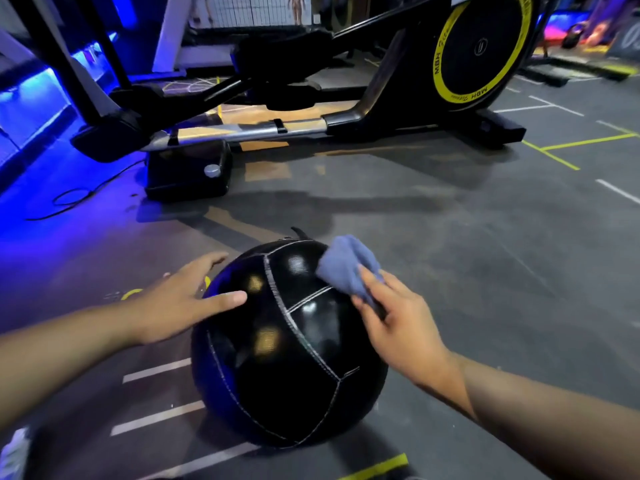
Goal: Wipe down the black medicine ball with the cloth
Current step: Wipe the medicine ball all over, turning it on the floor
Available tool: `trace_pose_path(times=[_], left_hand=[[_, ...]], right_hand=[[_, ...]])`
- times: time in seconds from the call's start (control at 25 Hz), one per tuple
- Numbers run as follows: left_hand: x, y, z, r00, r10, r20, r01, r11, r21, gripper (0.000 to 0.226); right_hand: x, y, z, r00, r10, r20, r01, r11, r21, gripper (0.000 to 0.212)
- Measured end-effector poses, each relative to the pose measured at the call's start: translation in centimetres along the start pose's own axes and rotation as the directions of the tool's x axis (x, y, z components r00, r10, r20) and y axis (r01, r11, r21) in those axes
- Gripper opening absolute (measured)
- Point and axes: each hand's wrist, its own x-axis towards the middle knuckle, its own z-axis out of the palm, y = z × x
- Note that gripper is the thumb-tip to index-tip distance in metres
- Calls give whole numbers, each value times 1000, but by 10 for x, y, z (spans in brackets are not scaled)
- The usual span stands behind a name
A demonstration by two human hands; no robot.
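Medicine ball [287, 344], round, floor-set; left hand [176, 303] spread on it, right hand [398, 327] pinching cloth [346, 265] atop.

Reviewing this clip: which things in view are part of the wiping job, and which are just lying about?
In the job:
black medicine ball
blue cloth, held in right hand
left hand, steadying the ball

Lying about:
elliptical trainer
black cable on the floor

medicine ball [287, 344] underside hidden, elliptical trainer [311, 98] top cut off
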Motion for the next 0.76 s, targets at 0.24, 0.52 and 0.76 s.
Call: trace_pose_path(times=[0.24, 0.52, 0.76], left_hand=[[-4, -8, 7, 999, 13, -37, -14, 999, -39, 98], [-27, -29, 0, 1000, 7, 18, -8, 998, 68, 78], [-52, -27, -3, 991, 18, 135, -28, 997, 76, 112]], right_hand=[[-20, -68, 18, 605, -702, 375, 785, 605, -134, 43], [27, -56, 37, 831, -496, 252, 486, 868, 106, 44], [82, 14, 52, 641, 517, 566, -660, 749, 63, 22]])
